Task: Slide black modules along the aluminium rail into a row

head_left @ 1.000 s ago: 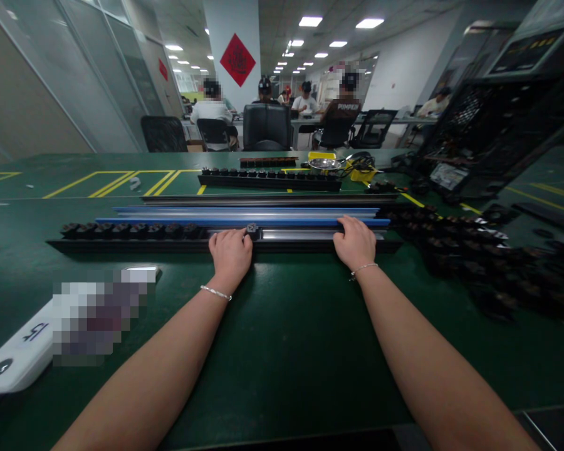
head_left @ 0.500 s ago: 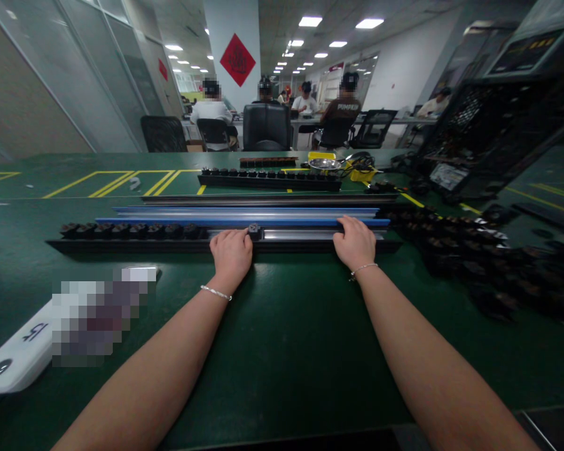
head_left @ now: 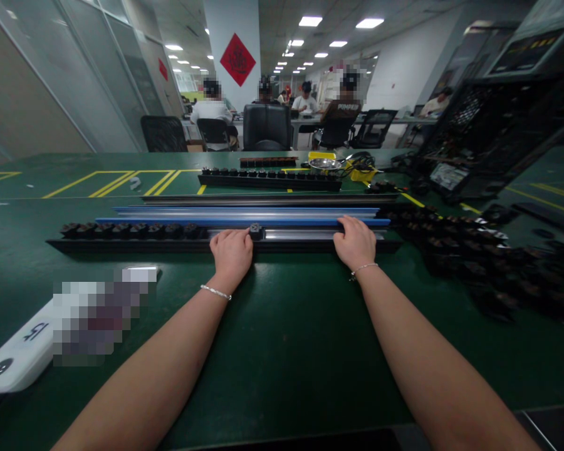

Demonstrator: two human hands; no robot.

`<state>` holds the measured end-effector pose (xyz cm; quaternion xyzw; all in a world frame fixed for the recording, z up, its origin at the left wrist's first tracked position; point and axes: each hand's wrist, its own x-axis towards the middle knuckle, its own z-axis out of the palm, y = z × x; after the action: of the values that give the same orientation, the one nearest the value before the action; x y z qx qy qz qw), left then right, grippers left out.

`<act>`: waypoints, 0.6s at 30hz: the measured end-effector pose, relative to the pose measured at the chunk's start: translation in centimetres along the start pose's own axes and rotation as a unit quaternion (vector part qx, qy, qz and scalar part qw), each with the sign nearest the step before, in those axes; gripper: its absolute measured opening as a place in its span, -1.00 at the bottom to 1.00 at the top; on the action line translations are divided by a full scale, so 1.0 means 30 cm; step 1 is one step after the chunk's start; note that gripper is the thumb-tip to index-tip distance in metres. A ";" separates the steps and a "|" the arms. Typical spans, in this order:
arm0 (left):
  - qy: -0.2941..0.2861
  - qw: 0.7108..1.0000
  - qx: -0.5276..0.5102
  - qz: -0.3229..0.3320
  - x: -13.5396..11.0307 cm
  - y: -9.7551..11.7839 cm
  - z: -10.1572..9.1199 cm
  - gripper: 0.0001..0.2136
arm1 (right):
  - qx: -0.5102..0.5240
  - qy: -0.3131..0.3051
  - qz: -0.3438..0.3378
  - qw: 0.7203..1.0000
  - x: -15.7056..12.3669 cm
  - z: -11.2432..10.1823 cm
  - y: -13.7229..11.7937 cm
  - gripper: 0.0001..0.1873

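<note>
A long black channel rail [head_left: 301, 246] with a shiny inner strip lies across the green table in front of me. Several small black blocks [head_left: 141, 231] sit in a row along its left part. My left hand [head_left: 232, 255] is curled over the rail near its middle, fingers bent, thumb side against a single black block [head_left: 256, 231]. Farther right, my right hand [head_left: 356, 243] grips the rail near its right end, fingertips over the far side by a blue-edged strip [head_left: 301, 222]. The undersides of both hands are hidden.
A heap of black parts [head_left: 479, 257] spreads at the right. Behind lie another filled black rail [head_left: 270, 181], a metal bowl [head_left: 324, 164] and a yellow tray [head_left: 322, 155]. A white device [head_left: 23, 338] rests at the left. People [head_left: 211, 113] sit at tables beyond.
The single black block beside my left hand sits very slightly farther right. Both hands keep nearly the same place and pose.
</note>
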<state>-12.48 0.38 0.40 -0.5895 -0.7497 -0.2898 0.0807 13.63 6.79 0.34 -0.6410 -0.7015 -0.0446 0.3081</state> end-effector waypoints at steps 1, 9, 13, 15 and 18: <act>-0.003 1.000 0.001 -0.002 0.000 0.001 -0.001 -0.65 | 0.000 -0.002 0.001 1.000 0.000 -0.001 0.000 -0.49; -0.004 1.000 -0.003 0.001 -0.002 0.007 -0.001 -0.66 | -0.006 -0.006 0.005 1.000 0.003 0.001 0.002 -0.49; -0.005 1.000 -0.010 0.006 -0.004 0.006 0.003 -0.66 | -0.006 0.000 0.001 1.000 0.003 0.002 0.001 -0.50; -0.007 1.000 -0.012 0.008 -0.004 0.005 0.004 -0.67 | -0.007 0.004 0.000 1.000 0.002 0.004 0.001 -0.50; -0.010 1.000 -0.015 0.012 -0.003 0.003 0.004 -0.68 | -0.003 0.009 -0.002 1.000 0.001 0.005 0.001 -0.50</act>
<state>-12.33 0.38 0.28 -0.6027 -0.7386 -0.2942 0.0682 13.61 6.90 0.23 -0.6404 -0.6995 -0.0532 0.3126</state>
